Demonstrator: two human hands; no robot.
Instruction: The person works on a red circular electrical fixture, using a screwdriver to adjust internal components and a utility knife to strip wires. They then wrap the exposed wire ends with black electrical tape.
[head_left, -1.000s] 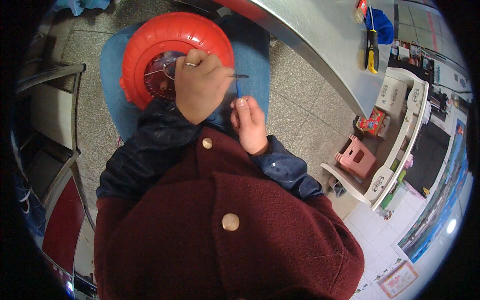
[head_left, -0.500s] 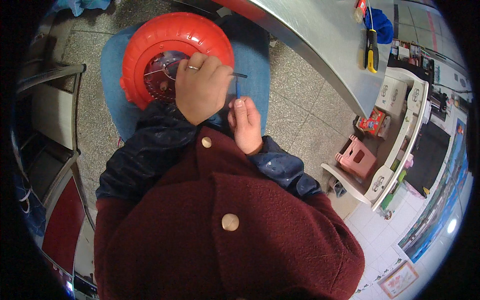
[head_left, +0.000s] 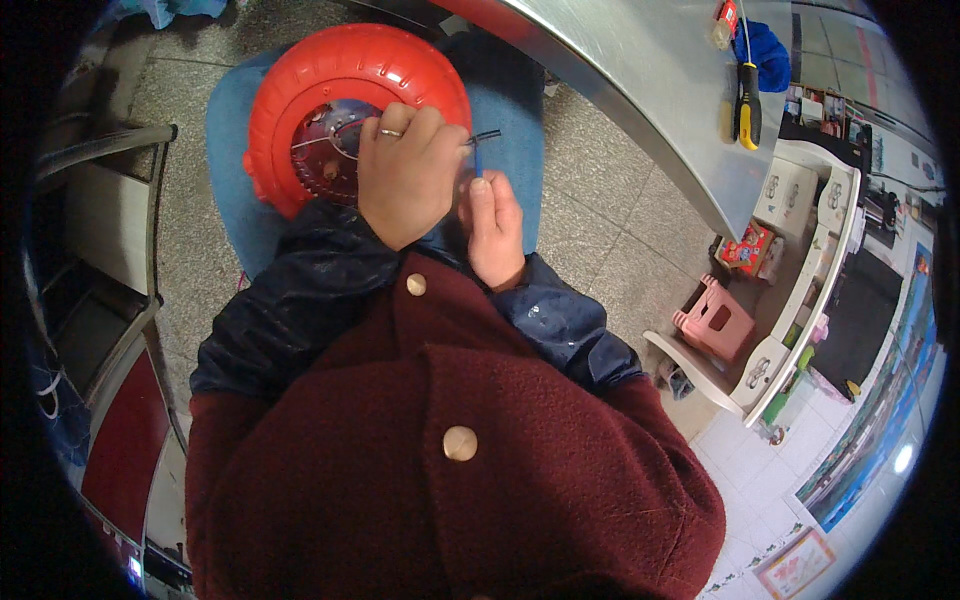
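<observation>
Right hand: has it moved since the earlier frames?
Yes, slightly. Judged against the metal table on the right, the right hand has shifted up the picture, away from the wearer's body.

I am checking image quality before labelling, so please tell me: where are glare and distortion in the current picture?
Head view: small highlights on the red ring, and a round white glare spot near the right rim; head view again: the white desk bends, with the corners black.

Denim (head_left: 228,130) under red housing (head_left: 362,62), metal table (head_left: 650,90) under screwdriver (head_left: 749,108), blue cloth (head_left: 768,62)
</observation>
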